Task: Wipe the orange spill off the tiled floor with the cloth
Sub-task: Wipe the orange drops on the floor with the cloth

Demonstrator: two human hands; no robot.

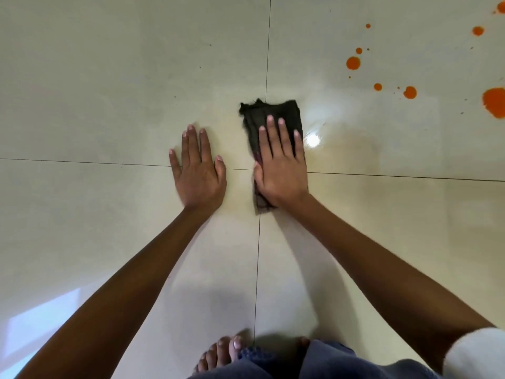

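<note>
A dark folded cloth [269,110] lies flat on the cream tiled floor [109,91] near where four tiles meet. My right hand [281,165] presses flat on top of it, fingers straight and together, covering its lower half. My left hand [198,168] rests palm-down on the bare tile to the left of the cloth, fingers spread, holding nothing. The orange spill [496,101] sits at the upper right as one big blot at the frame edge with several smaller drops [353,63] around it, well apart from the cloth.
A bright light reflection [313,140] shines on wet-looking tile just right of the cloth. My bare foot [218,351] and blue trousers [328,359] are at the bottom edge. Dark grout lines [258,255] cross under my hands.
</note>
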